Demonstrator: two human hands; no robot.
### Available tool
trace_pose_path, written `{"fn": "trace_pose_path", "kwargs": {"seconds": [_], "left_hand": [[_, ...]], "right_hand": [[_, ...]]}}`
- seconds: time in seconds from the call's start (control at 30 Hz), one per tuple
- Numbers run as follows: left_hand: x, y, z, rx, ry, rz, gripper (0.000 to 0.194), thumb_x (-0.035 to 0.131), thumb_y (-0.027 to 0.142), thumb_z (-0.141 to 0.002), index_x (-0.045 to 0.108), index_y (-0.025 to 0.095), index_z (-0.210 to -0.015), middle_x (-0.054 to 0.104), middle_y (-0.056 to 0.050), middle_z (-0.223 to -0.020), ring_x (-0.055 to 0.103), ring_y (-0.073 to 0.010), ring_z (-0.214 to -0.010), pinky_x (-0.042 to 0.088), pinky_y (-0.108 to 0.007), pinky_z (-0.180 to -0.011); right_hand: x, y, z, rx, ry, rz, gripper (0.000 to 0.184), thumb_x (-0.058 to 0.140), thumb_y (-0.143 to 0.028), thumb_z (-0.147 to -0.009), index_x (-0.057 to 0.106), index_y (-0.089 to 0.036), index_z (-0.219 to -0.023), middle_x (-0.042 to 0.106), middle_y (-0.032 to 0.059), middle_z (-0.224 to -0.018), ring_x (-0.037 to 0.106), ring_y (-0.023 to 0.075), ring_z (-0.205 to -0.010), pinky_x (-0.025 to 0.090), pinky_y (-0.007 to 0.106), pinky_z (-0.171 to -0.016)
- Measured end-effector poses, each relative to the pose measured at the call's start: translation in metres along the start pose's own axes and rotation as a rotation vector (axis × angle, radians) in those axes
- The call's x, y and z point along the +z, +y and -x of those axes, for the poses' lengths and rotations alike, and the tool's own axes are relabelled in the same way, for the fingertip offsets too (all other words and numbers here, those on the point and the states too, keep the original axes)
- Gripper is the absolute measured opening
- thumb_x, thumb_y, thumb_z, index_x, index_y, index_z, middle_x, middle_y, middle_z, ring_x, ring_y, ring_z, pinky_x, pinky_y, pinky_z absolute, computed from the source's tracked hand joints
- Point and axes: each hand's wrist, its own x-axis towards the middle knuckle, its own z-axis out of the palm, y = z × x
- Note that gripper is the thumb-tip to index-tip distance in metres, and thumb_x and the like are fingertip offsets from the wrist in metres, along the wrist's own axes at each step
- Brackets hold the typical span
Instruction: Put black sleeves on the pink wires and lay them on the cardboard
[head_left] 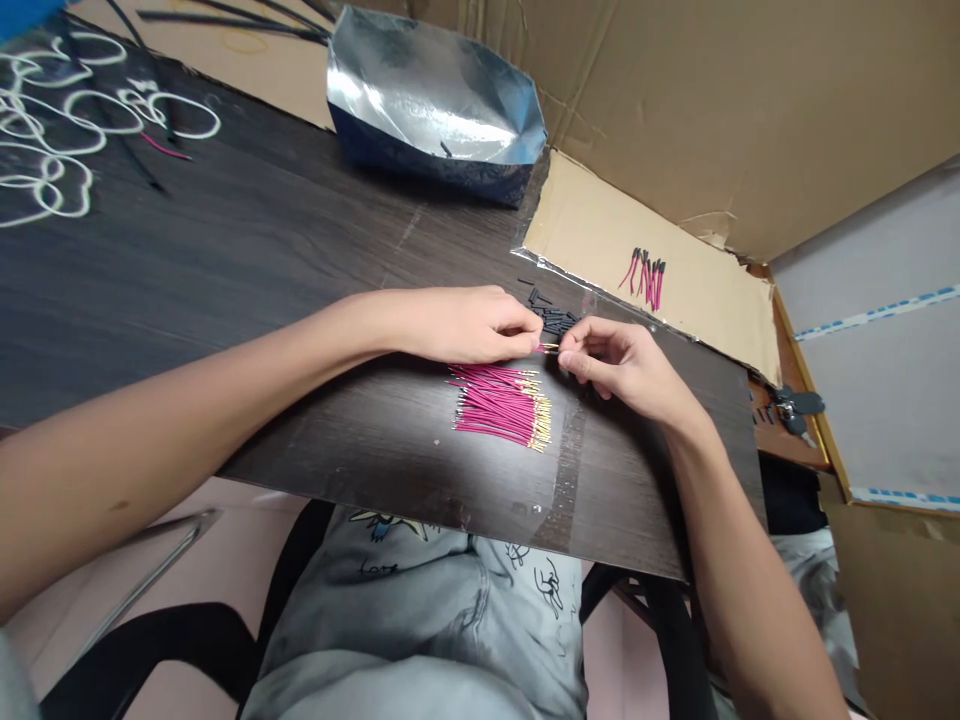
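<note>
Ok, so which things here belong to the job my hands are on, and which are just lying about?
Likely part of the job:
wire in the left hand, right hand at its end
dark pink wires
short black tubes
black-tipped wires on the cardboard

Probably just lying about:
white loops
keys

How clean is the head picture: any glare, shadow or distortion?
Head view: the bag's silver lining glares, the dark table has a dull sheen and soft shadow beside the right forearm, and wide-angle distortion stretches things toward the edges; same view, the wires between left hand and right hand show little fine detail.
</note>
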Motion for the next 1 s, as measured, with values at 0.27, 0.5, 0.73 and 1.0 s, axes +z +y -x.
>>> {"fn": "trace_pose_path", "kwargs": {"seconds": [0.27,0.5,0.73,1.0], "left_hand": [[0.002,-0.002,0.001,-0.009,0.031,-0.029,0.028,0.048,0.032,-0.098,0.059,0.019,-0.077,0.061,0.001,-0.07,0.05,-0.0137,-0.065,0.033,-0.028,-0.067],[0.003,-0.006,-0.001,-0.045,0.051,0.007,0.028,0.046,0.031,-0.1,0.061,0.019,-0.08,0.063,0.0,-0.072,0.052,-0.0138,-0.065,0.033,-0.028,-0.066],[0.002,-0.007,-0.001,-0.037,0.053,0.009,0.028,0.048,0.036,-0.099,0.067,0.018,-0.088,0.065,-0.001,-0.074,0.052,-0.0139,-0.066,0.033,-0.027,-0.066],[0.003,-0.01,-0.002,-0.033,0.056,0.03,0.029,0.046,0.036,-0.1,0.064,0.019,-0.086,0.062,0.001,-0.07,0.051,-0.0131,-0.062,0.033,-0.026,-0.063]], "right_hand": [[0.003,0.004,-0.002,0.019,0.086,-0.086,0.027,0.08,-0.043,-0.087,0.072,-0.017,-0.089,0.071,0.0053,-0.082,0.053,0.0107,-0.057,0.036,0.022,-0.04],[0.007,0.01,-0.007,-0.058,0.147,-0.195,0.031,0.088,-0.044,-0.078,0.071,-0.02,-0.089,0.066,0.0022,-0.077,0.057,0.0131,-0.063,0.042,0.023,-0.042],[0.008,0.012,-0.007,-0.041,0.149,-0.173,0.037,0.088,-0.048,-0.078,0.067,-0.021,-0.092,0.069,0.0034,-0.082,0.062,0.0142,-0.065,0.042,0.023,-0.041],[0.001,0.014,-0.007,-0.034,0.118,-0.244,0.034,0.081,-0.045,-0.087,0.065,-0.02,-0.104,0.075,0.0081,-0.098,0.073,0.0181,-0.078,0.051,0.024,-0.047]]}}
